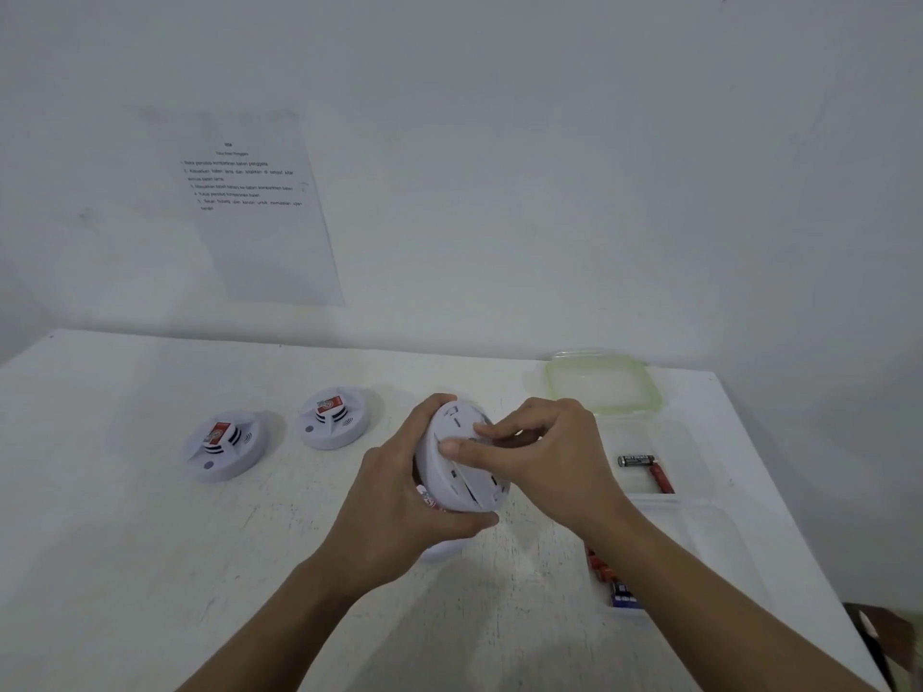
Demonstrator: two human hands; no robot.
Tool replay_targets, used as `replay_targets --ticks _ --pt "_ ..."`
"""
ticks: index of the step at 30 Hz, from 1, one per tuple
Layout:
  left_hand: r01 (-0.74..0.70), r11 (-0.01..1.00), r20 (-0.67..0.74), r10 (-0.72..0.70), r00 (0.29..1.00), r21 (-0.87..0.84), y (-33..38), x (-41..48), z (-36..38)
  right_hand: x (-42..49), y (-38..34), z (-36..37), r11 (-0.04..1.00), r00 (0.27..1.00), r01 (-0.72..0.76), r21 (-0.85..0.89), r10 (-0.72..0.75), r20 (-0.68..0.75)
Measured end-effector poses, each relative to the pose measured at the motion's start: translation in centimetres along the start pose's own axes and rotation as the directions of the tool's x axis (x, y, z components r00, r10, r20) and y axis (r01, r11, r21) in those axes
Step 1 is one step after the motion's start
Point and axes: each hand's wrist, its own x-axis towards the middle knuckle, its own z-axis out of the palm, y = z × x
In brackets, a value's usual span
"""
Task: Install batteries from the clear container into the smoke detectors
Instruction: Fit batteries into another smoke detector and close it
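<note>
My left hand (399,501) grips a white smoke detector (467,479) by its rim, tilted on edge with its back plate facing me, just above the table. My right hand (539,452) is curled over the back plate, thumb and fingertips pressing on it. Two more white smoke detectors (225,444) (335,417) lie to the left, each with a red label on top. To the right a clear container (654,472) holds a black battery (635,461) and a red one (662,479). A nearer clear container (699,551) holds several batteries (607,574), partly hidden by my right forearm.
The white table (150,566) runs back to a white wall with a printed sheet of paper (249,202) stuck on it. A clear lid with a green rim (602,384) lies at the back right. The table's right edge drops off near a dark object (879,636).
</note>
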Motion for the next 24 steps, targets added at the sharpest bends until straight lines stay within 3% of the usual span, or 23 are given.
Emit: replay_targets --ticks 10,19,24 --pt "-0.035 0.997 -0.064 0.039 0.997 0.065 0.9 0.2 0.7 0.2 -0.8 0.0 0.999 0.995 -0.014 -0.039 0.010 -0.097" --pt "-0.020 0.998 -0.066 0.024 0.998 0.064 -0.2 -0.6 1.0 0.1 0.1 1.0 0.989 0.997 -0.064 -0.130 0.058 -0.048" --pt "-0.016 0.995 -0.099 0.025 0.995 0.098 -0.4 -0.4 -0.1 0.1 0.8 1.9 0.995 0.995 -0.095 -0.030 0.096 0.041"
